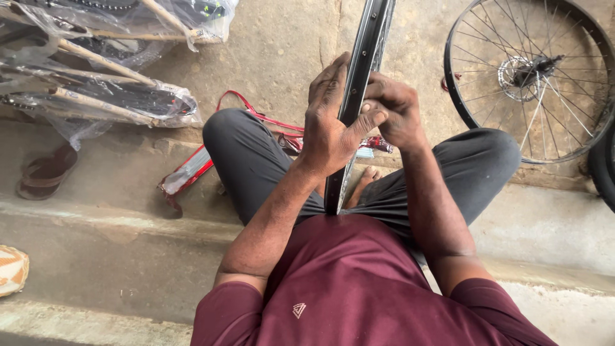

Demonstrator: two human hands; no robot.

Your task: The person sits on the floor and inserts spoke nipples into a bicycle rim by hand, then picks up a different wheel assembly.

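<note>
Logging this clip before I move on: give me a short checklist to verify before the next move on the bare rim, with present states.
1. Left hand grips the rim: ok.
2. Right hand pinches at the rim's edge: ok.
3. Rim's lower end braced against the person's body: ok.
4. What the right fingers hold: cannot tell.
5. Spoked wheel stands apart from the rim: ok.
6. Rim's upper end: out of view, cannot tell.

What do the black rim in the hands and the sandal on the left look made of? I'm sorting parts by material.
The narrow black bicycle rim, gripped by the left hand and right hand, looks like painted or anodised metal: glossy highlights, crisp edges. The brown flat sandal looks like leather or rubber: matte, dull surface; which of the two is unclear.
</note>
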